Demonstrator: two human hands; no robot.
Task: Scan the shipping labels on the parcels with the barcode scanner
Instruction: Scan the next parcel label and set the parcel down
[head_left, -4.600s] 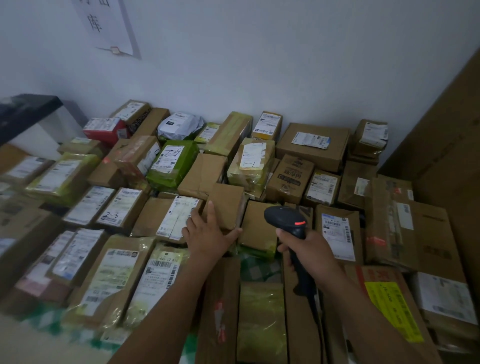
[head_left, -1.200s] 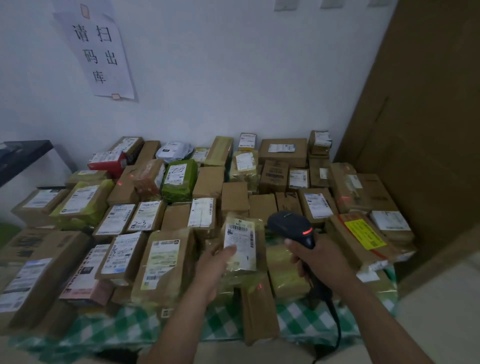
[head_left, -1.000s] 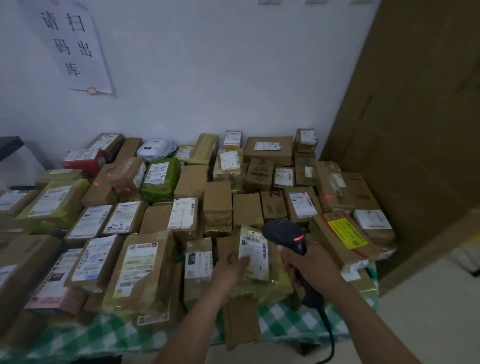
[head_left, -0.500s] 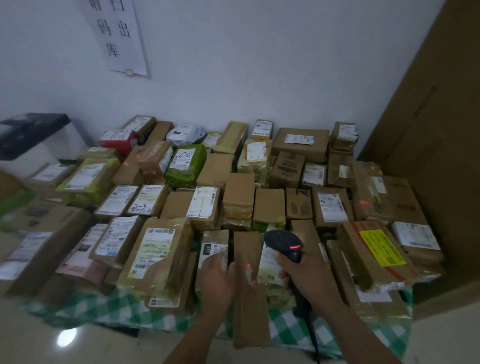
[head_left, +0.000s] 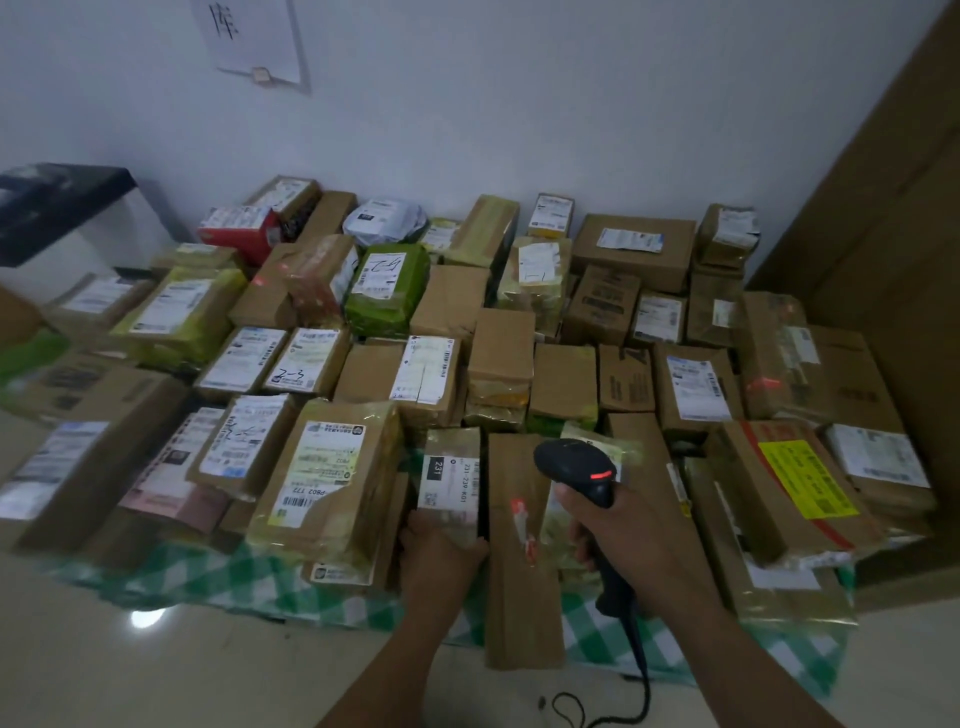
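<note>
You're moving on to the next one, left hand (head_left: 441, 553) now curling round the near end of the 231-label parcel (head_left: 454, 442) at the pile's front, right hand (head_left: 626, 538) still gripping the barcode scanner (head_left: 575, 466), red dot (head_left: 518, 507) landing on the brown box (head_left: 519, 592) beside it, not the label (head_left: 448, 479).

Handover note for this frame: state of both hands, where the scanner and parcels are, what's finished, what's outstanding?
Left hand grips the near end of the small parcel labelled 231, label facing up.
Right hand holds the barcode scanner, its indicator lit red.
A red scan spot lies on the long brown box alongside, not on the 231 label.
Done: the frame does not show which parcels are scanned.
Left: aim at the 231 label, then the other parcels on the green checked cloth.
</note>
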